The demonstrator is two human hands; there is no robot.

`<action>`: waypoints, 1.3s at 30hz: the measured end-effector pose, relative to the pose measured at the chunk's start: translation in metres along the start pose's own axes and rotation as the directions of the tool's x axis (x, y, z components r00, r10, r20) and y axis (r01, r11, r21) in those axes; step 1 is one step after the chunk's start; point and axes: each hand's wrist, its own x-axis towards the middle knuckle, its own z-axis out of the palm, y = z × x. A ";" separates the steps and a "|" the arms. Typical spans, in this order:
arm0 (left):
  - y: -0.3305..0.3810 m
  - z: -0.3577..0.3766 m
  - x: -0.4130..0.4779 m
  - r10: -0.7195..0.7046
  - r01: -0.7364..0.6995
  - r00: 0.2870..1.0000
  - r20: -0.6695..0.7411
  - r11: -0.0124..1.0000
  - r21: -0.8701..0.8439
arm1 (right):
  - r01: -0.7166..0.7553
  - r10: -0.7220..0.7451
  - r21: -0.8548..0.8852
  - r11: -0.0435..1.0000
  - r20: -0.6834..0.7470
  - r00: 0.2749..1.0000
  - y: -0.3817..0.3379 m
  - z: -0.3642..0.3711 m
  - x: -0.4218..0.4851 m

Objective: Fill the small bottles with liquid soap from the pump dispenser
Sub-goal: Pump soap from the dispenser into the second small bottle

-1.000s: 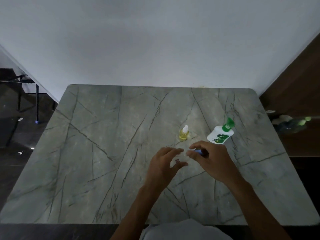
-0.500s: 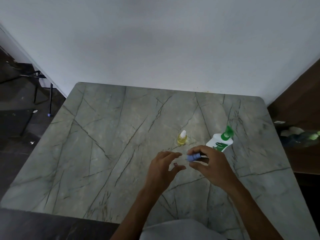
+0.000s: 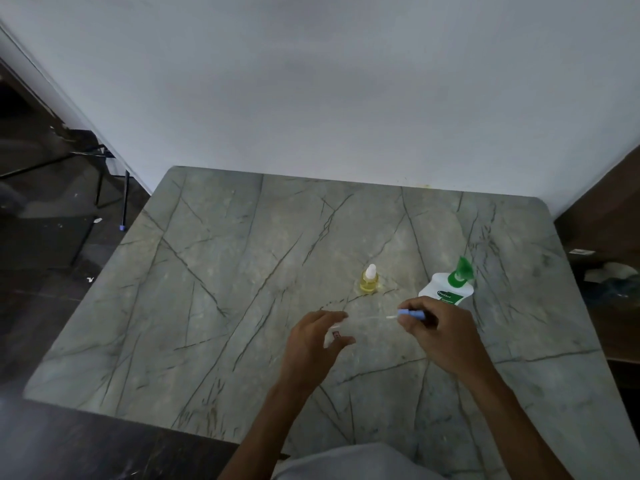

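Observation:
My left hand (image 3: 313, 344) grips a small clear bottle (image 3: 335, 336) with a tiny red label, low over the marble table (image 3: 214, 306). My right hand (image 3: 438, 332) pinches a blue cap (image 3: 412, 313) with a thin white tube sticking out to the left, held apart from the bottle. A small bottle of yellow liquid (image 3: 369, 279) with a white tip stands upright behind the hands. The white soap dispenser (image 3: 446, 289) with a green pump stands just behind my right hand.
A white wall rises behind the table. A dark floor with chair legs (image 3: 104, 181) lies to the left. At the right, a dark wooden surface (image 3: 602, 244) holds some blurred items.
My right hand has pulled the blue cap with its tube out and to the right, away from the clear bottle. The camera has tilted, so the table sits lower in view.

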 end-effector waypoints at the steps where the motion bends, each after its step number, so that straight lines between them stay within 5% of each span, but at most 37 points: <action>1: -0.003 -0.003 -0.001 -0.023 0.023 1.000 -0.017 1.000 0.002 | -0.014 0.014 0.016 1.000 -0.009 1.000 0.003 -0.003 0.001; 10: -0.022 -0.023 -0.026 -0.241 0.230 0.964 -0.116 0.968 -0.103 | -0.154 0.167 0.173 0.973 -0.065 0.984 0.063 0.042 0.035; 17: -0.033 -0.038 -0.048 -0.363 0.352 0.925 -0.111 0.930 -0.108 | -0.075 0.081 0.080 0.994 -0.083 0.993 0.106 0.114 0.080; 39: -0.058 -0.050 -0.051 -0.423 0.417 0.905 -0.047 0.903 -0.107 | -0.048 0.050 0.018 0.999 -0.184 0.982 0.129 0.152 0.087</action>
